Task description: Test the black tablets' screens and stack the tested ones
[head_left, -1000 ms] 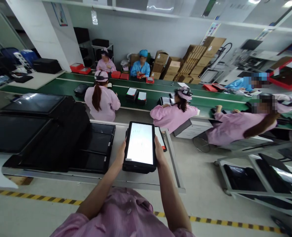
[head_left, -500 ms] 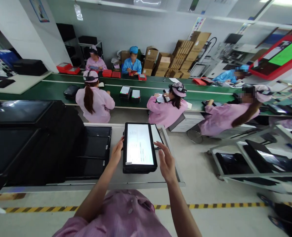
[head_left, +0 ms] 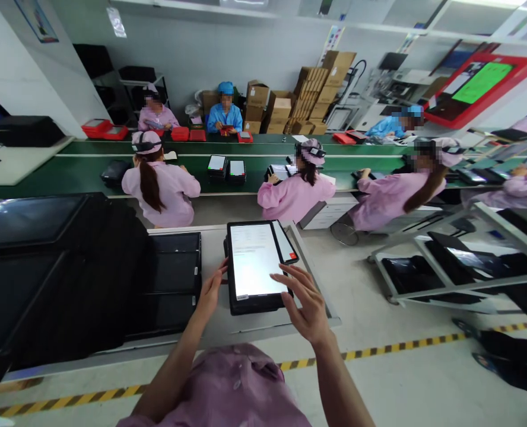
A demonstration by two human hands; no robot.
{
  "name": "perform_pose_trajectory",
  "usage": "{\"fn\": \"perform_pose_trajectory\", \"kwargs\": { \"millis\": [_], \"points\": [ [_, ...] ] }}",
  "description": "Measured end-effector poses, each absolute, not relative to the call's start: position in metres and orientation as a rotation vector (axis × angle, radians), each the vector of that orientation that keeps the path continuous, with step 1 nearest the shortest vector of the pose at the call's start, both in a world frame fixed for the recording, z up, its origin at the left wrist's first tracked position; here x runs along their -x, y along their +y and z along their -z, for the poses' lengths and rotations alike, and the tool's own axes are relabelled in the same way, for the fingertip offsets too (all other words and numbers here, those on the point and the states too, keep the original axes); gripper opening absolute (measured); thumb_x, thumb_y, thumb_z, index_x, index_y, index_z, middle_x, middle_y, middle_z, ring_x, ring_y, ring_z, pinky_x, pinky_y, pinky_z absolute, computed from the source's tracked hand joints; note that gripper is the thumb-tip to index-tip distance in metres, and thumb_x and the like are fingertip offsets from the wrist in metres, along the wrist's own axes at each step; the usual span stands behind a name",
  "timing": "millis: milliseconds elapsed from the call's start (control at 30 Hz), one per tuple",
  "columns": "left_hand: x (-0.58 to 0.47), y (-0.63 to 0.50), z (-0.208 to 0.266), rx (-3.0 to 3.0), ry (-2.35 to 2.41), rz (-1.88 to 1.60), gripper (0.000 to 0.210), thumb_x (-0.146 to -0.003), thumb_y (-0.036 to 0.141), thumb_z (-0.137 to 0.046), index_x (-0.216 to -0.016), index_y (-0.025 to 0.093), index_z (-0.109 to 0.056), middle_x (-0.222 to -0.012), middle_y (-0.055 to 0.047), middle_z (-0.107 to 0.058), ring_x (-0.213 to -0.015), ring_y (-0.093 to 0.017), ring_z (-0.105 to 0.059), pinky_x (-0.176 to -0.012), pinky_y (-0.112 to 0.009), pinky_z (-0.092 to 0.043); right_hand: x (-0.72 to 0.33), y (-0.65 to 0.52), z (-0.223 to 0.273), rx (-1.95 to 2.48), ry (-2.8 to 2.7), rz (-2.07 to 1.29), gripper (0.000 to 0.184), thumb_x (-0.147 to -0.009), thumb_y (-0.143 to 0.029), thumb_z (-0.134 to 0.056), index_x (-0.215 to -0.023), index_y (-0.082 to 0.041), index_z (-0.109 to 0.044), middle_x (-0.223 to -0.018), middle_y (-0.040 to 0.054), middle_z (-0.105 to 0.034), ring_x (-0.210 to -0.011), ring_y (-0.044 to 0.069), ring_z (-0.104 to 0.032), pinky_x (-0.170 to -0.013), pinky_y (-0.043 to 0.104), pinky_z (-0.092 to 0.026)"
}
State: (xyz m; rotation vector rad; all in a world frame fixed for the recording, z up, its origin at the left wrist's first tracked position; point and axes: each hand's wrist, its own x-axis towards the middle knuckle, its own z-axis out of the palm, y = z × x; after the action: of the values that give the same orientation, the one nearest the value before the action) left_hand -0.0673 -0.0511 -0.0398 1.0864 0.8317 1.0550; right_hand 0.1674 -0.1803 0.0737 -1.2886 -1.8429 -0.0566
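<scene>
green bench [head_left: 76,178] beyond; bright-screened tablet [head_left: 252,252] sits on pale table [head_left: 214,249], maybe stacked. left hand [head_left: 209,292] at its left edge, can't tell if clamped. right hand [head_left: 307,303] over its lower right, fingers apart, contact unclear. judging by looks: stiff, some weight, slick, breakable. best grip: both long side edges, no squeezing on the front.

A factory workshop: long green workbench [head_left: 79,172], pink-smocked workers [head_left: 163,193], stacked cartons [head_left: 257,104], striped floor tape [head_left: 397,348].
</scene>
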Motion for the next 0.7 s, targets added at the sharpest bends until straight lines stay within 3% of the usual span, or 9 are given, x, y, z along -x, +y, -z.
{"fn": "perform_pose_trajectory", "kwargs": {
  "millis": [133,233,333,467,567,700],
  "points": [
    [0.077,-0.058,0.038,-1.177,0.780,-1.029,0.064,-0.094,0.073,-0.069,-0.129,0.022,-0.082,-0.164,-0.014,-0.060,-0.157,-0.040,-0.049,-0.128,-0.059,-0.043,-0.163,-0.190,-0.058,1.201,-1.998,0.019,0.039,-0.106,-0.029,-0.062,-0.145,-0.027,-0.068,-0.129,0.0079,-0.082,-0.141,0.033,-0.068,-0.113,0.061,-0.057],
    [0.081,-0.065,0.038,-1.266,0.730,-0.998,0.068,-0.093,0.072,-0.072,-0.139,0.022,-0.077,-0.169,-0.014,-0.054,-0.162,-0.038,-0.042,-0.136,-0.058,-0.029,-0.162,-0.183,-0.049,1.295,-2.021,0.041,0.046,-0.106,-0.031,-0.063,-0.151,-0.031,-0.064,-0.130,0.0061,-0.082,-0.144,0.035,-0.066,-0.119,0.066,-0.053],
    [0.084,-0.073,0.039,-1.322,0.716,-0.963,0.078,-0.090,0.074,-0.073,-0.149,0.024,-0.069,-0.173,-0.015,-0.047,-0.164,-0.039,-0.038,-0.133,-0.058,-0.035,-0.167,-0.175,-0.050,1.419,-1.906,0.122,0.049,-0.107,-0.028,-0.058,-0.156,-0.032,-0.060,-0.133,0.0065,-0.081,-0.147,0.035,-0.062,-0.126,0.070,-0.043],
    [0.083,-0.085,0.039,-1.366,0.684,-0.941,0.078,-0.094,0.072,-0.070,-0.159,0.029,-0.060,-0.180,-0.014,-0.035,-0.163,-0.040,-0.040,-0.123,-0.056,-0.048,-0.175,-0.179,-0.056,1.259,-1.971,0.055,0.046,-0.108,-0.029,-0.054,-0.154,-0.031,-0.063,-0.131,0.0066,-0.082,-0.145,0.035,-0.064,-0.122,0.068,-0.048],
    [0.080,-0.094,0.038,-1.398,0.691,-0.954,0.075,-0.097,0.066,-0.071,-0.163,0.033,-0.055,-0.183,-0.010,-0.029,-0.166,-0.037,-0.034,-0.128,-0.056,-0.042,-0.178,-0.179,-0.055,1.127,-2.098,-0.040,0.045,-0.107,-0.032,-0.057,-0.151,-0.031,-0.065,-0.122,0.0057,-0.084,-0.143,0.036,-0.066,-0.120,0.068,-0.050],
    [0.074,-0.101,0.043,-1.384,0.764,-1.018,0.075,-0.098,0.062,-0.072,-0.164,0.033,-0.053,-0.181,-0.010,-0.034,-0.168,-0.035,-0.032,-0.136,-0.055,-0.030,-0.182,-0.170,-0.048,1.281,-1.938,-0.019,0.045,-0.111,-0.028,-0.051,-0.155,-0.034,-0.060,-0.134,0.0042,-0.081,-0.144,0.034,-0.066,-0.132,0.076,-0.029]
  ]
}}
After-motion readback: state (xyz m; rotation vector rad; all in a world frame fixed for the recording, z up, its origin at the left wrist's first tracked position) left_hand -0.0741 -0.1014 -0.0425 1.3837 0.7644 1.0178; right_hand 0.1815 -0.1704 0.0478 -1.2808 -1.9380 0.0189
